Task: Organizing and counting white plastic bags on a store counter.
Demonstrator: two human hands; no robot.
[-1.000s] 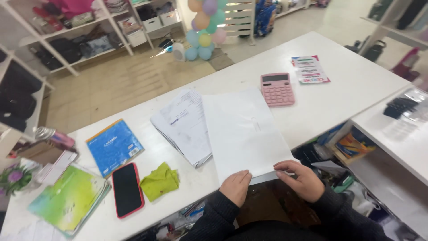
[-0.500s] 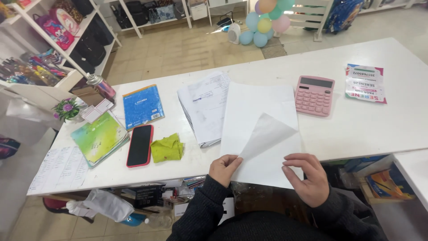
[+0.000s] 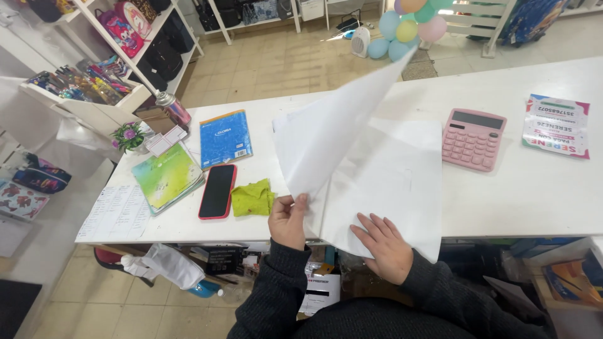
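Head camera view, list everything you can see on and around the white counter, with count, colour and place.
counter: one, white, across the middle
paper sheet: one, white, lifted and folded over at centre
paper sheet underneath: one, white, flat on the counter
calculator: one, pink, right of the sheets
flyer: one, multicoloured, far right
cloth: one, green, left of the sheets
phone: one, black with red case, beside the cloth
notebook: one, blue, behind the phone
green book: one, left of the phone
balloons: a bunch, pastel, on the floor beyond
left hand: fingers pinching the lifted sheet's edge
right hand: pressed flat on the lower sheet
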